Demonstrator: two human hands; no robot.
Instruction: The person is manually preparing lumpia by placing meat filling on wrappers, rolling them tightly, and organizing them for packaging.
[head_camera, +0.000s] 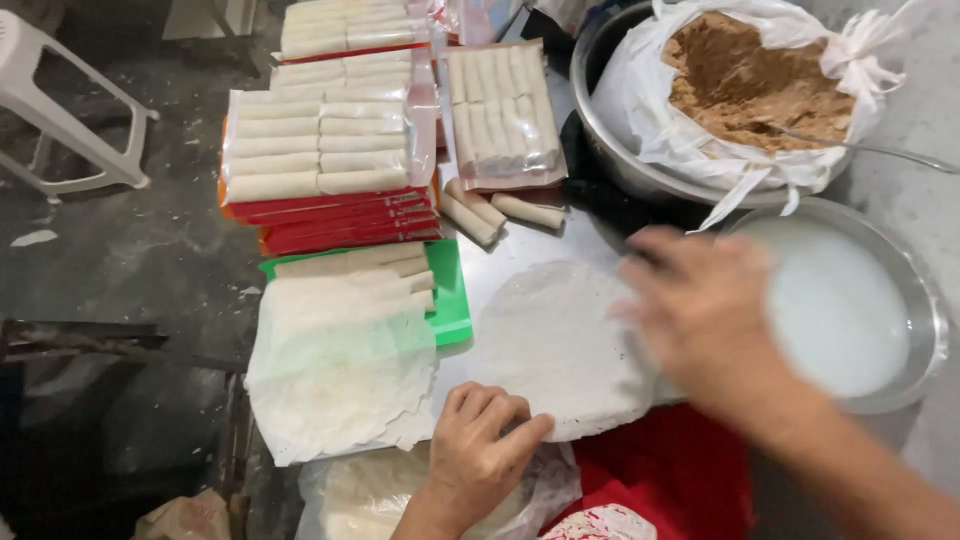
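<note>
My left hand (483, 450) pressed curled fingers on the near edge of the round wrapper (560, 345), flat on the table, to keep it from sliding. My right hand (705, 315) hovered blurred beside the white liquid bowl (925, 300), seemingly empty.

The round white wrapper sheet (555, 345) lying flat looks thin, matt and papery. At far right, the shiny steel bowl (925, 300) holds smooth, milky white liquid. The larger dull metal basin (600, 140) behind it is lined with crinkled white plastic bag (640, 90) around coarse brown crumbly filling (755, 80). At left, glossy clear film covers the trays of pale rolls (320, 145). The green plastic board (452, 300) is smooth.
</note>
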